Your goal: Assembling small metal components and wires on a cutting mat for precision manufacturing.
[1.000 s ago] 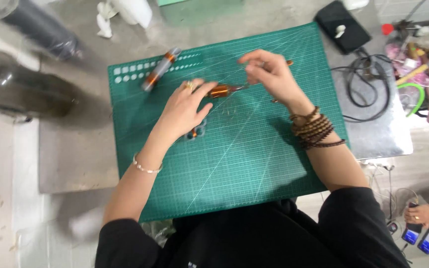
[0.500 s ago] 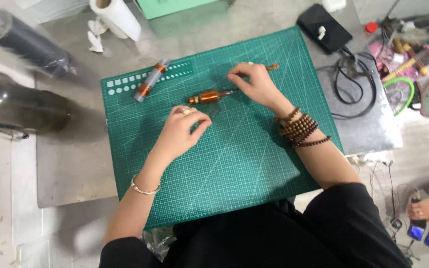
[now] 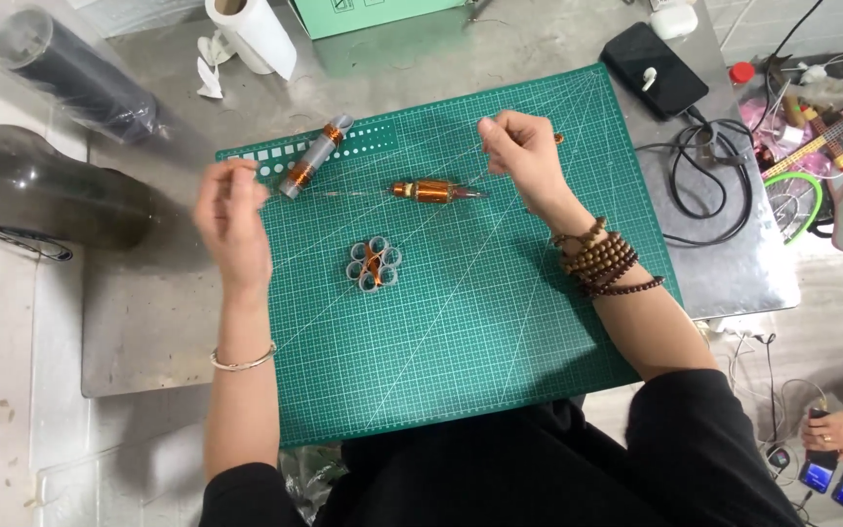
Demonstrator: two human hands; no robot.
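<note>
Both hands are raised over the green mat [image 3: 500, 332], well apart. The left hand [image 3: 229, 217] and right hand [image 3: 521, 148] each pinch closed, seemingly on fine wire running to the copper coil [image 3: 428, 191] lying between them. Pulling too hard could snap it or drag the coil.

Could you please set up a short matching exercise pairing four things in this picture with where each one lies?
Things:
1. paper roll
2. copper-wound spindle
3. ring cluster
4. dark phone

Places:
A. mat centre
B. off the mat, top right
C. table's far edge, left of the green box
D. on the mat, between the hands

Pairs: 1-C, 2-D, 3-A, 4-B
</note>
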